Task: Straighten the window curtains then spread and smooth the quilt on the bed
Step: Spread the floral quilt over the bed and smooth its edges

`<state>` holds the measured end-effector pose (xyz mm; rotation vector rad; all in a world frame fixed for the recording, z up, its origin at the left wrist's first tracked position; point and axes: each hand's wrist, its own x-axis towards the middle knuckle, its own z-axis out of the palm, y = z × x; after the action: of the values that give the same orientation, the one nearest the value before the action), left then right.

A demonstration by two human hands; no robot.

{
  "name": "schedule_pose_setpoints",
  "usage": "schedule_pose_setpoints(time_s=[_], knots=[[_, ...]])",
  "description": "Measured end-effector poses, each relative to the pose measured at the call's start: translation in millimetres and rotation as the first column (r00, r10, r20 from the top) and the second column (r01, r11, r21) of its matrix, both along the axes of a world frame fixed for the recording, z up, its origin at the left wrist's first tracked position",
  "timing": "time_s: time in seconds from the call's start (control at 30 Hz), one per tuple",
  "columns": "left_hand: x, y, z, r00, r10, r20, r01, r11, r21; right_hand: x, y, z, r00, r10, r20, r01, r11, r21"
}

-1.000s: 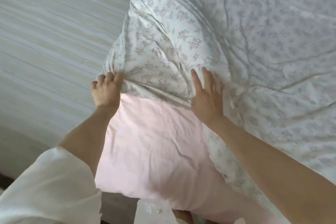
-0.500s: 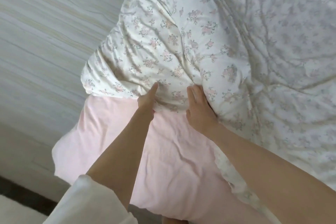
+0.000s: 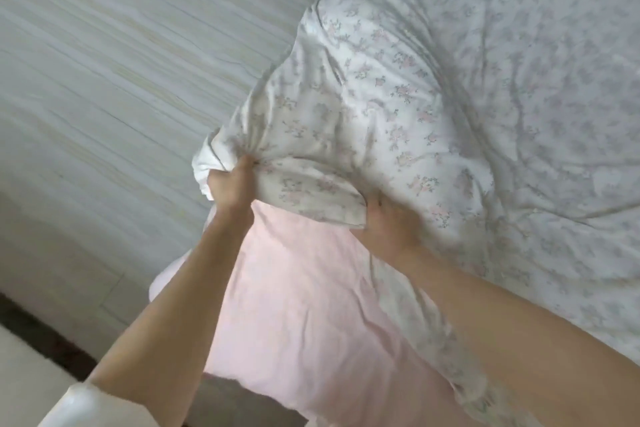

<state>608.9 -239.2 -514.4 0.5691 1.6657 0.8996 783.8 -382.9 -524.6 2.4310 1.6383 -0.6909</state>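
The quilt, soft white cotton printed with small pink and grey-green flower sprigs, lies rumpled across the bed and fills the upper right of the view, its near corner lifted off the pink sheet. Half a second ago both hands sat close together under the middle of the quilt's near edge; now they are apart, and the quilt's corner, which then lay spread flat to the left, is bunched into a tight wad. The left hand grips that wad at the quilt's left corner, fingers curled round the cloth with deep creases fanning out from the fist. The right hand is at the quilt's near edge further right, blurred, its fingers tucked under the hem so that only the back of the hand shows; it seems to hold the edge, but how the fingers lie cannot be told. Between the two hands the hem hangs as a short folded flap. The sheet below the quilt is smooth pink fabric with faint wrinkles. Left of the quilt runs a wall with pale, fine wavy streaks like wood grain, and a white sleeve shows at the lower left.
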Motion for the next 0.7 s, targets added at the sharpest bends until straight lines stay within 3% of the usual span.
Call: schedule_pose_setpoints(time_s=[0.1, 0.17, 0.23, 0.3, 0.37, 0.47, 0.53, 0.6, 0.7], knots=[[-65, 24, 10, 0.978, 0.179, -0.108, -0.165, 0.978, 0.128, -48, 38, 27, 0.957, 0.185, -0.224, -0.149, 0.974, 0.17], [-96, 26, 1, 0.951, 0.204, -0.234, -0.182, 0.977, 0.113, -69, 47, 36, 0.899, 0.232, -0.372, -0.185, 0.97, 0.158], [-109, 19, -16, 0.939, 0.097, -0.329, -0.118, 0.992, -0.044, -71, 45, 32, 0.767, 0.115, -0.631, -0.207, 0.976, -0.073], [-113, 0, -33, 0.929, -0.018, -0.37, -0.066, 0.975, -0.212, -72, 35, 19, 0.696, 0.001, -0.718, -0.307, 0.904, -0.296], [-108, -23, -44, 0.897, -0.144, -0.418, 0.008, 0.95, -0.312, -76, 21, 3, 0.739, 0.041, -0.673, -0.35, 0.877, -0.33], [-98, -59, -63, 0.8, -0.374, -0.47, 0.204, 0.905, -0.374, -84, -1, -20, 0.823, 0.144, -0.55, -0.293, 0.936, -0.193], [-84, -87, -72, 0.712, -0.531, -0.46, 0.376, 0.841, -0.39, -77, -20, -33, 0.902, 0.22, -0.371, -0.277, 0.955, -0.106], [-68, -118, -83, 0.53, -0.69, -0.494, 0.582, 0.719, -0.38, -67, -44, -45, 0.943, 0.246, -0.222, -0.282, 0.948, -0.146], [-53, -162, -103, 0.267, -0.853, -0.448, 0.769, 0.469, -0.434, -60, -83, -60, 0.911, 0.317, -0.265, -0.394, 0.858, -0.328]])
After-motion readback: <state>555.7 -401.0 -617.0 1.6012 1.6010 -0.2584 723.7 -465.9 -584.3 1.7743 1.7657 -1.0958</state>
